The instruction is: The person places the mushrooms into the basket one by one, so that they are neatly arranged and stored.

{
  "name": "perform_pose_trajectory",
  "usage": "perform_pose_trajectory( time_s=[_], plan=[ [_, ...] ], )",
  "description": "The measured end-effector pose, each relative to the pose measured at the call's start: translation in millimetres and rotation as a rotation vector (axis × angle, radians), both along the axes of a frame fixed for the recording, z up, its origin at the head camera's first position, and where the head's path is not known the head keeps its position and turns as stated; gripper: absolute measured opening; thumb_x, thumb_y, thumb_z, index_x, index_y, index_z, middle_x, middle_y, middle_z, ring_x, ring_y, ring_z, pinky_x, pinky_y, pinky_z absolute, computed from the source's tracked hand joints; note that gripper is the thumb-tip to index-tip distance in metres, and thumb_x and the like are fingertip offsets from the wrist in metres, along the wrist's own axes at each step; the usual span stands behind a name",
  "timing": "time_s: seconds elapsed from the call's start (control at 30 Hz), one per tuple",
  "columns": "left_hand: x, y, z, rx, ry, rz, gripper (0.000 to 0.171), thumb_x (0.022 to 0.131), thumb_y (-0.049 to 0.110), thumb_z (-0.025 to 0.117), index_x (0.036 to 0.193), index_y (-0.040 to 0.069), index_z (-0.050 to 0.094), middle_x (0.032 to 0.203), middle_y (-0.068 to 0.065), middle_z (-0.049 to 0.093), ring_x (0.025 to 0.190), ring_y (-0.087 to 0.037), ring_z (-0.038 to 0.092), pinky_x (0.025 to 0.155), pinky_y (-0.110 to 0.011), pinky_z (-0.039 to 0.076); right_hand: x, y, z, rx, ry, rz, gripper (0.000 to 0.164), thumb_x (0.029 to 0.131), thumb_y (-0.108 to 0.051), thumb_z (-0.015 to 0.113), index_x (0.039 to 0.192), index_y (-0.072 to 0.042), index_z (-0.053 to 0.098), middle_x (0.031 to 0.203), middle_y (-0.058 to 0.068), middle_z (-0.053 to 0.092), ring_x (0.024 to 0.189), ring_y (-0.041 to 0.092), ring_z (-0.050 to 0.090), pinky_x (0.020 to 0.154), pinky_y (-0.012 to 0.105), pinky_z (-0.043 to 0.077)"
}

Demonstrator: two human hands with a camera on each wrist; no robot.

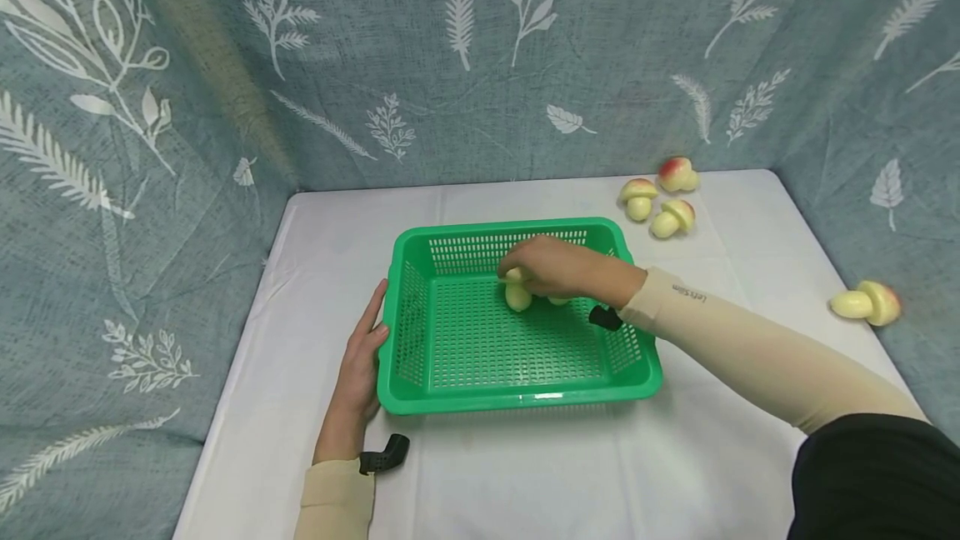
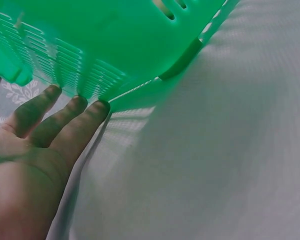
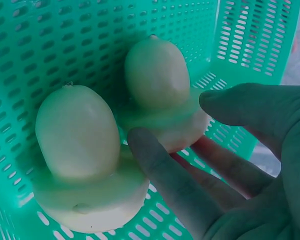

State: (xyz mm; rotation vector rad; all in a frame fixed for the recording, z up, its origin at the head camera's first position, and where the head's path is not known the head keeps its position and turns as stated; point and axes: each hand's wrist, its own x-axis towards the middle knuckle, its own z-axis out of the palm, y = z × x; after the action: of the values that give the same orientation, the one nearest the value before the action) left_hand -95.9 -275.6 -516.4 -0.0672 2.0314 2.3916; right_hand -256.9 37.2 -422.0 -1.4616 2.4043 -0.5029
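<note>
A green plastic basket [image 1: 517,403] with slotted walls stands on the white-covered table. My left hand [image 1: 363,361] lies along its left side, thumb near the rim, fingers extended. In the left wrist view, those fingertips [image 2: 101,106] meet the outer wall from below. Inside the basket, my right hand [image 1: 558,265] grips a pale toy mushroom [image 3: 157,75] by its cap, thumb on one side and fingers around the other. A second toy mushroom [image 3: 77,135] sits beside it on the basket floor, stem up, close to the index finger. In the head view, the hand partly covers both mushrooms.
Three more toy mushrooms with reddish caps, one of them a tipped mushroom [image 1: 672,217], lie at the table's back right. Another mushroom [image 1: 866,303] is by the right edge. Blue-grey leaf-patterned cloth [image 1: 480,107] hangs around the back and sides.
</note>
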Motion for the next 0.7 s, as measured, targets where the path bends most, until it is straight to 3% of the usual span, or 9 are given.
perform_pose_trajectory(
  time_s=[0.43, 0.7],
  plan=[
    [0.9, 1, 1.7, 0.004, 0.000, 0.004, 0.068, 0.110, 0.018, 0.042, 0.174, 0.030, 0.026, 0.175, 0.001, 0.030, 0.132, -0.023, 0.060, 0.094, -0.033, 0.061, 3.4, 10, 8.8, -0.026, -0.064, -0.076, 0.039, 0.098, 0.003, 0.074, 0.137, -0.002, 0.073, 0.136, 0.013, 0.072, 0.132, 0.032, 0.064, 0.112, 0.047, 0.050],
    [1.1, 2, 2.1, 0.003, -0.001, 0.001, 0.069, 0.110, 0.018, 0.042, 0.175, 0.030, 0.025, 0.176, 0.004, 0.027, 0.142, -0.025, 0.051, 0.098, -0.031, 0.058, 5.3, 16, 12.6, -0.032, -0.062, -0.090, 0.037, 0.099, 0.001, 0.072, 0.136, -0.005, 0.074, 0.137, 0.010, 0.072, 0.132, 0.030, 0.064, 0.109, 0.045, 0.052]
  ],
)
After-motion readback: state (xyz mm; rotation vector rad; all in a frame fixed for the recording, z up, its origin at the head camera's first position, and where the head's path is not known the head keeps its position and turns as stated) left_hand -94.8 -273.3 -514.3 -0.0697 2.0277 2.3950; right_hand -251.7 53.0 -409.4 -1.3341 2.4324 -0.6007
